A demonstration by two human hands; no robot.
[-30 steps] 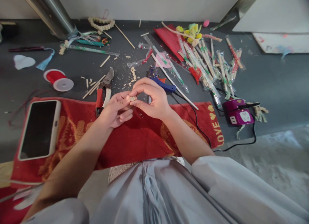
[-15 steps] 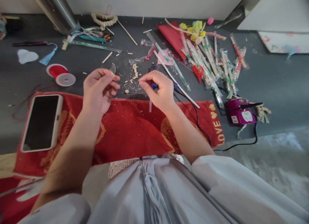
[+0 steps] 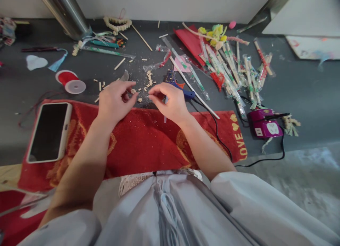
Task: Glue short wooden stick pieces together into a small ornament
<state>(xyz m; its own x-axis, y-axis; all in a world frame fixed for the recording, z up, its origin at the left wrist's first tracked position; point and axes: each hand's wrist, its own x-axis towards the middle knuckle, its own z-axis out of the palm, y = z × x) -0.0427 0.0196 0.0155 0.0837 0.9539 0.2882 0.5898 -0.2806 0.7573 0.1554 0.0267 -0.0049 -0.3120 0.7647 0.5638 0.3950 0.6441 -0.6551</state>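
My left hand [image 3: 115,99] is turned palm down over the work area, thumb and forefinger apart. A small pale piece [image 3: 133,91] shows in the gap between them; whether they touch it I cannot tell. Facing it, my right hand [image 3: 170,101] has thumb and forefinger pinched together, and what lies between the tips is too small to make out. Beyond and between the hands is a short row of cut wooden bits [image 3: 149,78] amid crumbs. A blue glue gun [image 3: 189,94] with an orange trigger lies partly behind my right hand. Beside my left fingers is a grey curved piece [image 3: 125,75].
A red towel [image 3: 143,143] covers the front edge, with a phone [image 3: 47,132] on it. Left stands a red ribbon spool [image 3: 75,86]. Wrapped sticks [image 3: 220,69] are piled right, near a purple power socket block [image 3: 265,124] and its black cord.
My left hand has rolled from palm-up to palm-down and moved right, its pinch spreading. My right hand has shifted slightly left and down, uncovering more of the glue gun.
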